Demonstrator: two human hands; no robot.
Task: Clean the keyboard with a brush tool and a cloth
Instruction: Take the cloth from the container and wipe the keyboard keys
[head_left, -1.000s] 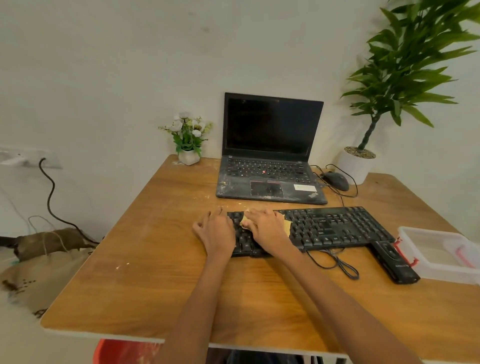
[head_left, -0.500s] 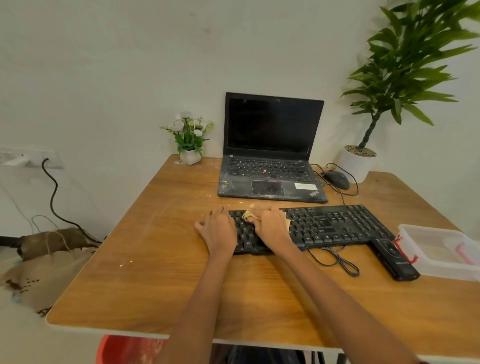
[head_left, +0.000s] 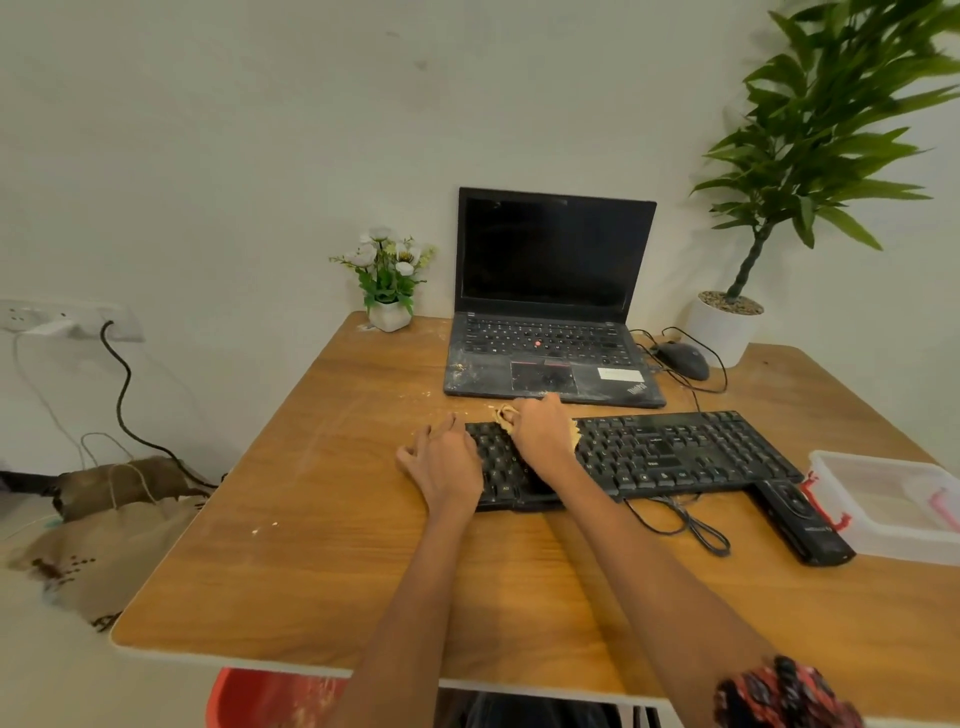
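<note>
A wooden worktop (head_left: 322, 545) carries a black keyboard (head_left: 670, 454) before a laptop (head_left: 550, 358). The right hand (head_left: 543, 439) presses a yellow cloth (head_left: 506, 417) onto its left keys; the left hand (head_left: 447, 462) rests flat, steadying. Best wiped row by row, lightly.

A small home office: wooden worktop (head_left: 322, 545) against a plain wall, open laptop (head_left: 550, 312), potted plant (head_left: 810, 156).

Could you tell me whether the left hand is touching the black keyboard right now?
Touching: the head view shows the left hand lying flat over the left end of the keyboard.
</note>
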